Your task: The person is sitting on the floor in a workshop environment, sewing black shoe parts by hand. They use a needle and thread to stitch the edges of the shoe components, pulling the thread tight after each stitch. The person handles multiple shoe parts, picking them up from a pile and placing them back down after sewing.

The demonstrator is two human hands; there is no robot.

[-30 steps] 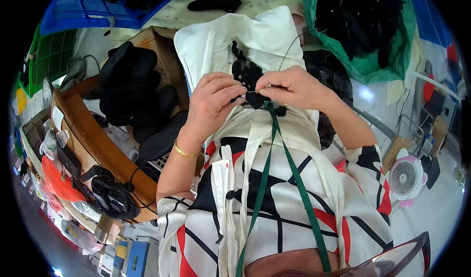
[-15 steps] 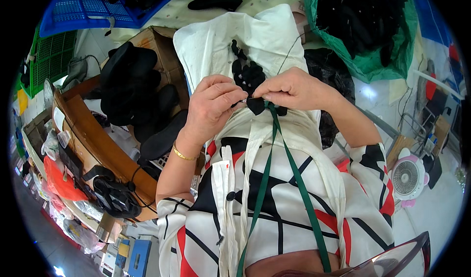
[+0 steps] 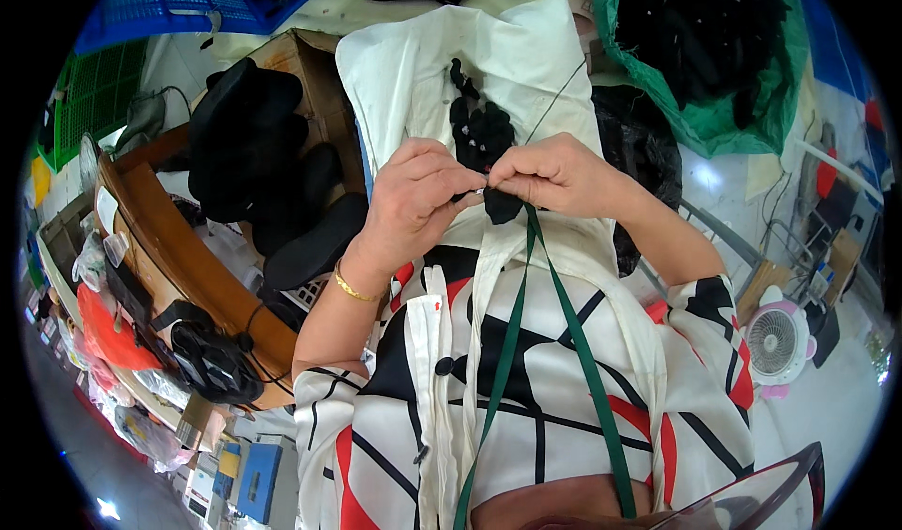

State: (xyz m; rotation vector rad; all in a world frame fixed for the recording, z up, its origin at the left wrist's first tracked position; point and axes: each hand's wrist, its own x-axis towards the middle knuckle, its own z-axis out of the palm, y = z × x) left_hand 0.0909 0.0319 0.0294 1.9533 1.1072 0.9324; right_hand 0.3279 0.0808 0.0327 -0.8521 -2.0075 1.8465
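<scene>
From afar I'm seeing bare left hand (image 3: 418,192) and bare right hand (image 3: 552,179) meeting, both pinching small soft black cloth piece (image 3: 503,208) at fingertips; piece hanging over white lap cloth (image 3: 540,55), lumpy black fabric cluster (image 3: 487,132) lying just beyond.

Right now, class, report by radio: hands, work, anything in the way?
Left hand pinched, contents unclear. Right hand pinching black piece. Black bunch just beyond. Green strap running close beside piece.
</scene>
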